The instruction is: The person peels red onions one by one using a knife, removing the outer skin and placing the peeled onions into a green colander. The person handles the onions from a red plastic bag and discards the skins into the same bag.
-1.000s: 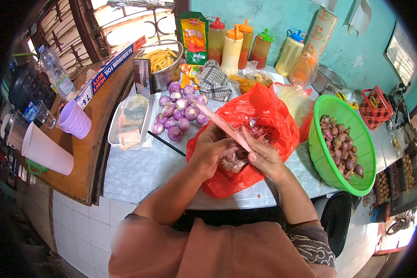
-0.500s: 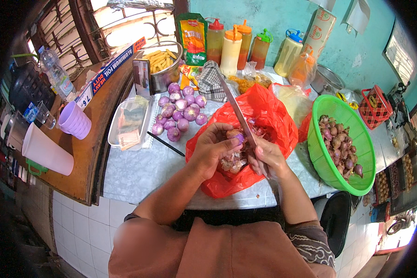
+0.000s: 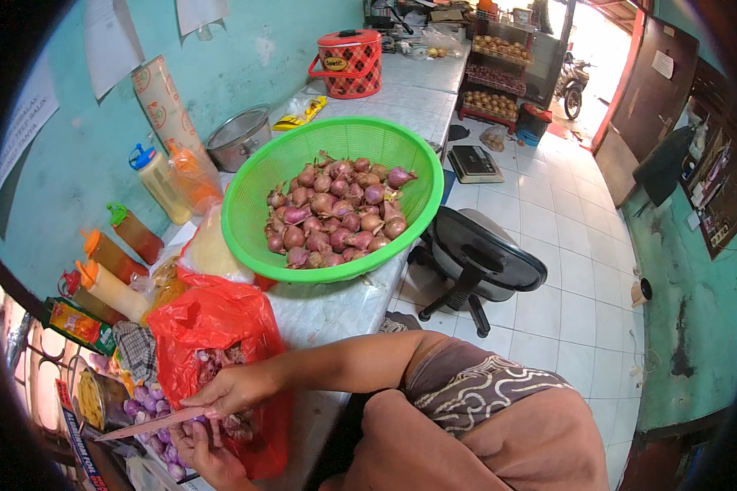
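My right hand (image 3: pixel 228 386) grips a knife (image 3: pixel 139 426), its blade pointing left. Just below it my left hand (image 3: pixel 209 454) is closed round a shallot (image 3: pixel 196 427), partly hidden by the blade and fingers. Both are over the left side of a red plastic bag (image 3: pixel 213 319) with skins (image 3: pixel 221 360) inside. Peeled purple shallots (image 3: pixel 154 401) lie beside them. A green plastic colander (image 3: pixel 246 209) full of unpeeled shallots (image 3: pixel 336 209) stands farther along the table.
Bottles (image 3: pixel 123 286), a steel pot (image 3: pixel 229 147) and a red plaid container (image 3: pixel 348 69) line the metal table (image 3: pixel 422 94). A steel bowl of fries (image 3: pixel 98 409) is at left. A black chair (image 3: pixel 491 266), scale (image 3: pixel 475 164), produce racks (image 3: pixel 495 82) and doorway with motorcycle (image 3: pixel 573 94) are at right.
The view has swung sharply right, bringing the floor, chair and doorway into sight. The knife, upright half a second ago, now lies nearly sideways across my left hand.
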Available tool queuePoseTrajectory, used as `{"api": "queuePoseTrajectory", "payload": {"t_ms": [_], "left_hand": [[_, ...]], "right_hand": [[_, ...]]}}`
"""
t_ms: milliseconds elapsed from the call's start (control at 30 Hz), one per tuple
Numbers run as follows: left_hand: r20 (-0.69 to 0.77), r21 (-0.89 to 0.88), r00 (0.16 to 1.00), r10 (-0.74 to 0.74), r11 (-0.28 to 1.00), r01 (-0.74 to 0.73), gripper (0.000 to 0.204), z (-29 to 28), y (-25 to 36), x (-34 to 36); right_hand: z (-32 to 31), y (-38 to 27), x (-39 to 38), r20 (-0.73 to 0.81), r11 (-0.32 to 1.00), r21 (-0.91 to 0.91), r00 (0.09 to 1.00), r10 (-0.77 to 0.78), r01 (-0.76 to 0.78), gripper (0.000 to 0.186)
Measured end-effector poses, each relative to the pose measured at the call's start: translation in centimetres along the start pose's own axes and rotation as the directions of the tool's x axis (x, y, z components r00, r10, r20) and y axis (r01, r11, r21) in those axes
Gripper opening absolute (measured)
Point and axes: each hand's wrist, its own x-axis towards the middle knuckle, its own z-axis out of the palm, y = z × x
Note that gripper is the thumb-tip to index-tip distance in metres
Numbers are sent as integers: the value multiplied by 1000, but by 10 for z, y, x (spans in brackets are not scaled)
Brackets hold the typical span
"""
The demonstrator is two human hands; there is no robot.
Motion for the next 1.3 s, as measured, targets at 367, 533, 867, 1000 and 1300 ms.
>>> {"api": "queuePoseTrajectory", "payload": {"t_ms": [367, 533, 867, 1000, 1300], "left_hand": [[30, 9, 999, 23, 1000, -23, 46, 1, 5, -7], [12, 29, 999, -41, 999, 41, 39, 3, -1, -4], [101, -77, 988, -115, 989, 123, 40, 4, 12, -7], [157, -149, 976, -153, 973, 176, 38, 2, 11, -3], [181, -235, 981, -71, 965, 113, 38, -1, 13, 0]], "right_hand": [[-2, 19, 4, -42, 999, -52, 999, -16, 14, 53], [2, 1, -6, -13, 901, 315, 948, 319, -299, 49], [1, -13, -4, -245, 942, 145, 911, 331, -304, 44], [2, -11, -3, -296, 947, 172, 902, 314, -273, 47], [11, -22, -4, -288, 954, 240, 925, 246, -179, 68]]}}
